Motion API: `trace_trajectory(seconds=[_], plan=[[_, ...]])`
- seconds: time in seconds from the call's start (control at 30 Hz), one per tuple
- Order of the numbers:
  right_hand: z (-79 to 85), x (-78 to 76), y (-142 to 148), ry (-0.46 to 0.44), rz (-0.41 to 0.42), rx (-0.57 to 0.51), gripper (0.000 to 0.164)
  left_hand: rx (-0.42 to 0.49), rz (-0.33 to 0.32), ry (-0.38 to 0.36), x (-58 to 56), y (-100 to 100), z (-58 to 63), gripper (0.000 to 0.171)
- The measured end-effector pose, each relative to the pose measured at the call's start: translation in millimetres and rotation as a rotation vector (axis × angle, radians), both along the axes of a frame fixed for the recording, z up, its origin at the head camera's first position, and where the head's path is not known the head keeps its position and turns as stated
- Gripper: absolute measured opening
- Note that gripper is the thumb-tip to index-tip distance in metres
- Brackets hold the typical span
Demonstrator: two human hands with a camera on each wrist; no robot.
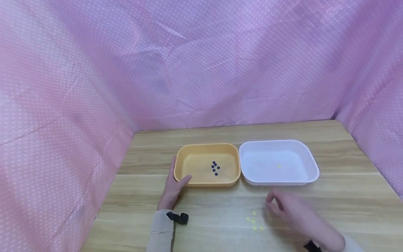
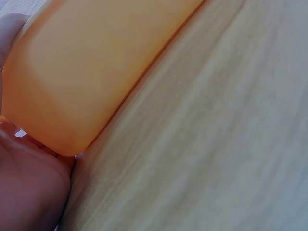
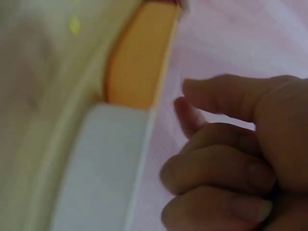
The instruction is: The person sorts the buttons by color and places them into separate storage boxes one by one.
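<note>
My left hand (image 1: 171, 185) grips the near left corner of an orange tray (image 1: 201, 184), thumb over the rim and fingers along the outside. In the left wrist view, the tray's orange wall (image 2: 96, 72) rises beside the palm. Several small dark blue round pieces (image 1: 214, 170) lie in this tray. My right hand (image 1: 292, 210), blurred, hovers in front of a white tray (image 1: 280, 183). Its fingers curl, with thumb and index tips close together; I see nothing between them. Several small yellow rings (image 1: 253, 221) lie on the table left of it. One yellow piece (image 1: 279, 166) is inside the white tray.
Both trays stand side by side on a wood-grain table (image 1: 151, 154), their near ends almost touching. Pink dotted cloth (image 1: 201, 70) hangs behind and at both sides. A black strap (image 1: 179, 218) sits on the left wrist.
</note>
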State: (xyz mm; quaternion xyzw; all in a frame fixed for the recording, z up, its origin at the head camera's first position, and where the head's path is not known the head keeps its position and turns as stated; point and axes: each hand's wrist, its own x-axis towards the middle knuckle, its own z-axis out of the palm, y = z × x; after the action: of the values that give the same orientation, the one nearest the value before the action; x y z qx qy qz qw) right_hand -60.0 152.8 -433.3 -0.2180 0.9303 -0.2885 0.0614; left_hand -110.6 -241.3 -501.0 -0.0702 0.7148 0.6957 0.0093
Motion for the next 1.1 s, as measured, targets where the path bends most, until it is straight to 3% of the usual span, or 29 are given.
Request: trace_trajectory(seconds=[0.13, 0.33, 0.6, 0.97, 1.1], plan=[[-23.4, 10.9, -8.9, -0.052, 0.047, 0.052, 0.01, 0.012, 0.006, 0.001, -0.2, -0.8, 0.9, 0.098], [-41.8, 8.5, -14.5, -0.049, 0.091, 0.073, 0.016, 0.027, -0.001, 0.0, -0.7, -0.8, 0.2, 0.098], [-49.8, 5.7, -16.5, -0.054, 0.123, 0.105, 0.012, 0.012, -0.008, 0.002, -1.7, 0.3, 0.4, 0.098], [-57.7, 8.1, -25.9, 0.062, 0.153, 0.064, 0.017, -0.008, -0.012, -0.01, -3.0, -0.8, 1.1, 0.099], [-58.6, 10.7, -28.4, 0.077, 0.153, 0.059, 0.011, 0.0, -0.011, -0.009, -2.6, 0.0, 0.8, 0.098]])
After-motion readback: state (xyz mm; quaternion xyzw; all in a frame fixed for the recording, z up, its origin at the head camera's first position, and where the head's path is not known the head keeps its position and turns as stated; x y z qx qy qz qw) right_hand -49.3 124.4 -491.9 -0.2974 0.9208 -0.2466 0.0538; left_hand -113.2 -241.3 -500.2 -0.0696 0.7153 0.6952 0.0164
